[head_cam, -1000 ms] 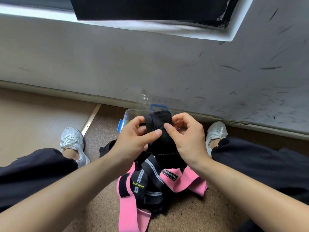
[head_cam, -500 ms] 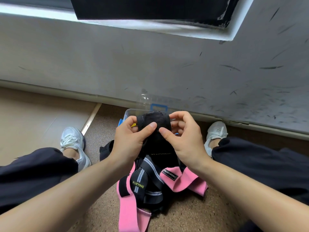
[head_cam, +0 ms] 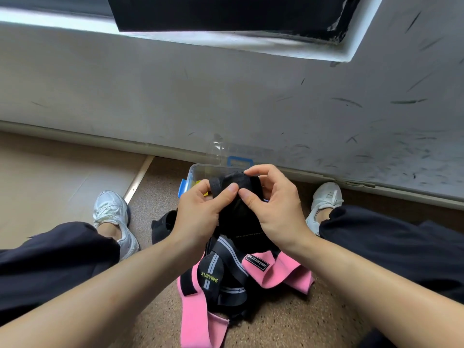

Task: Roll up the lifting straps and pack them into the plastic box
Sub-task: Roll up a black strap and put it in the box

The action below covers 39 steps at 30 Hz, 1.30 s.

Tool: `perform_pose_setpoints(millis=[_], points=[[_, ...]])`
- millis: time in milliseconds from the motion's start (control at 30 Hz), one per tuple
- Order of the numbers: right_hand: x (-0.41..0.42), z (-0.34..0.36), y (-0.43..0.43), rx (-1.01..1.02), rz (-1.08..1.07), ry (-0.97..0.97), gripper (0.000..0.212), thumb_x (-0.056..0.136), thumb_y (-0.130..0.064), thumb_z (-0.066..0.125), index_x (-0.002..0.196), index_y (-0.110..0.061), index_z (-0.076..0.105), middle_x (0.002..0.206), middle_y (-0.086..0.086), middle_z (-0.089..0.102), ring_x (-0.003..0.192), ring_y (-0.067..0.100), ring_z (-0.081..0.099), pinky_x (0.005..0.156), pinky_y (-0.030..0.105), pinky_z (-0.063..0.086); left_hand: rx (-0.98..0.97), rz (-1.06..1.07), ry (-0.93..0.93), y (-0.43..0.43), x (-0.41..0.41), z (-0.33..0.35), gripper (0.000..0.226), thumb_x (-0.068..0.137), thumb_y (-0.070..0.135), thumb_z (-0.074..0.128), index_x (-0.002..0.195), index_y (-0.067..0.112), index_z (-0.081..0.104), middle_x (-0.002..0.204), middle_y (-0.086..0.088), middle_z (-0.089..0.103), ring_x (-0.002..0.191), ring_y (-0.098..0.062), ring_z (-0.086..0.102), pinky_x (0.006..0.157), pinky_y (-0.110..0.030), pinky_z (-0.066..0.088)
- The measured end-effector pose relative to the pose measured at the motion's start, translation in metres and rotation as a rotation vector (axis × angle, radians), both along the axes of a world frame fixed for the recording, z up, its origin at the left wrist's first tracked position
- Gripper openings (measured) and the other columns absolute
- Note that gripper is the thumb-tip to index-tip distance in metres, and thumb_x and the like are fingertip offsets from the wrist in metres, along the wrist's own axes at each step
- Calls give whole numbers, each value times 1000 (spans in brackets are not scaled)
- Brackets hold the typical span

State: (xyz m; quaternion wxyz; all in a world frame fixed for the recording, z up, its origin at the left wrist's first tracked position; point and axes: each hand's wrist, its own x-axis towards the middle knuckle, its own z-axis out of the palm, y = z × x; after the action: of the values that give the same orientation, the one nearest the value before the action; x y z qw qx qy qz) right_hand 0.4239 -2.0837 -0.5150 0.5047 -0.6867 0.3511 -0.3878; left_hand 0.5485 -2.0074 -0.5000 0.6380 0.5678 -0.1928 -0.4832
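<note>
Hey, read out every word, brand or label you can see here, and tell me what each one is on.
"XUEYING": yellow-green letters on the grey-striped strap in the pile.
Black label on the pink strap: white lettering, too blurred to read for sure.
Faint print low on the black strap being rolled: too dim to read.
Box: no text visible.

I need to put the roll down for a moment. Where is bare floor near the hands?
Bare: the speckled floor between the left shoe and the plastic box; the beige board beyond that shoe; the floor right of the pink strap. Crowded: the strap pile under the left hand and right hand, which pinch the black strap.
</note>
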Motion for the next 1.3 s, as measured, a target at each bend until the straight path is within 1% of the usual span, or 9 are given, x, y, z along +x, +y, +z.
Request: perform_pose_setpoints(millis=[133, 333, 500, 733, 867, 967, 1100, 1200, 1300], points=[[-2, -1, -3, -33, 7, 27, 25, 88, 0, 73, 104, -16, 63, 89, -11, 68, 83, -2, 65, 77, 10, 46, 57, -6, -39, -2, 2, -1, 29, 97, 17, 68, 112, -8, 65, 85, -13, 76, 74, -19, 76, 58, -29, 61], [-1, -3, -3, -45, 1, 9, 23, 95, -6, 67, 112, -21, 65, 84, -8, 66, 79, 4, 64, 74, 19, 50, -3, -7, -51, -1, -1, 0, 15, 101, 9, 61, 112, 2, 68, 86, -3, 79, 79, -13, 77, 63, -23, 59], [-1, -5, -5, -81, 28, 16, 25, 96, 0, 64, 107, -20, 74, 99, -16, 75, 96, 2, 70, 87, 19, 50, -35, -8, -75, 0, -2, -2, 15, 102, 7, 58, 112, 3, 67, 80, 1, 78, 73, -8, 74, 60, -19, 56], [-2, -5, -15, 7, -28, -54, 13, 92, -6, 72, 98, -17, 71, 87, -5, 72, 82, 8, 67, 79, 28, 55, -34, -78, -214, 0, 4, -8, 22, 99, 9, 64, 107, -11, 64, 89, -24, 73, 80, -18, 74, 64, -24, 58], [-7, -3, -28, 31, 41, -21, 19, 90, 3, 70, 90, -16, 66, 84, -7, 68, 80, 5, 62, 80, 23, 48, 120, -180, -467, -1, 17, -9, 33, 96, 27, 69, 75, 2, 70, 75, -16, 74, 66, -18, 71, 61, -26, 52], [-15, 11, -43, 14, 237, 59, 20, 91, 5, 68, 96, -13, 63, 88, -5, 65, 82, 4, 59, 81, 19, 45, 126, -65, -668, -4, 41, -7, 42, 93, 36, 69, 54, 20, 69, 64, -6, 73, 63, -17, 70, 67, -31, 49], [-18, 38, -57, 33, 483, 134, 18, 91, 4, 67, 100, -11, 61, 92, 1, 63, 87, 9, 56, 83, 21, 44, 48, -213, -681, -19, 61, 5, 8, 75, 31, 67, 81, 28, 72, 91, -5, 75, 86, -12, 67, 80, -45, 54], [-19, 54, -62, 42, 639, 241, 15, 94, 6, 65, 101, -3, 56, 90, -1, 65, 86, 8, 57, 81, 19, 45, 7, -595, -653, -33, 66, 12, 58, 69, 19, 60, 125, 32, 65, 128, 11, 67, 123, -7, 57, 103, -34, 46], [-21, 67, -69, 44, 721, 323, 19, 93, 3, 68, 95, -8, 52, 83, 4, 60, 77, 11, 49, 71, 18, 42, 20, -870, -605, -41, 62, 13, 59, 69, 15, 58, 125, 32, 62, 123, 17, 64, 112, 2, 56, 92, -24, 46]])
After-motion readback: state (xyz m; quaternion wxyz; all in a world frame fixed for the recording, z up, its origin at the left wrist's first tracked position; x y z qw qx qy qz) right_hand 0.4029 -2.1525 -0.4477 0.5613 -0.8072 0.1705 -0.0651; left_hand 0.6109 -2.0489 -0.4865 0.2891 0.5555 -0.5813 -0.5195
